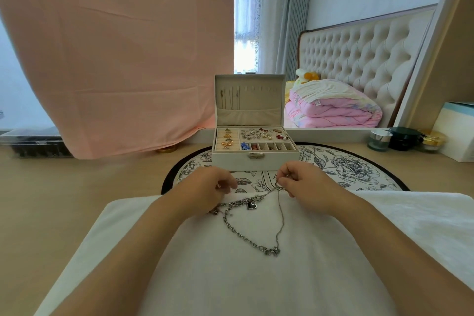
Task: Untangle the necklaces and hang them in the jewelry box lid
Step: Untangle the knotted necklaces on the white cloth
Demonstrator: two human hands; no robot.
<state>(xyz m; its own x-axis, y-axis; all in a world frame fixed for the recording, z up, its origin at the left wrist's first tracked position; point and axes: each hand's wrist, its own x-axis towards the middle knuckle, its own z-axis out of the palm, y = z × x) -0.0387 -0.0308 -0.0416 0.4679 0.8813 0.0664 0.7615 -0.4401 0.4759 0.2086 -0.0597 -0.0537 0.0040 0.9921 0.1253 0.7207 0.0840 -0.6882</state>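
Nearest me, a white cloth (230, 277) covers the desk edge, I'd say to keep the metal from sliding and make it easy to see. The necklaces (246, 236) lie on it, not yet separated: a chunky chain (230, 223) loops down to a knotted clump (272, 251), and a thin chain (282, 215) runs up from the same clump. A black heart pendant (251, 205) sits on the upper strand.

Right hand (305, 185): thumb and forefinger pinch the thin chain's top end and lift it off the cloth, probably to draw it taut and expose the crossing. Left hand (207, 187): fingers curled down at the cloth's far edge over the chunky chain's end, likely anchoring it; I can't tell whether it is actually pinching a link.

Beyond the hands, a round floral mat (341, 169) carries the jewelry box (256, 159), close and centred so the hooks are reachable. Its lid (250, 100) stands upright and open; a few fine chains (230, 97) hang at its left, and the hooks to the right are free. Behind that are a pink sheet (115, 46) and jars (379, 139).
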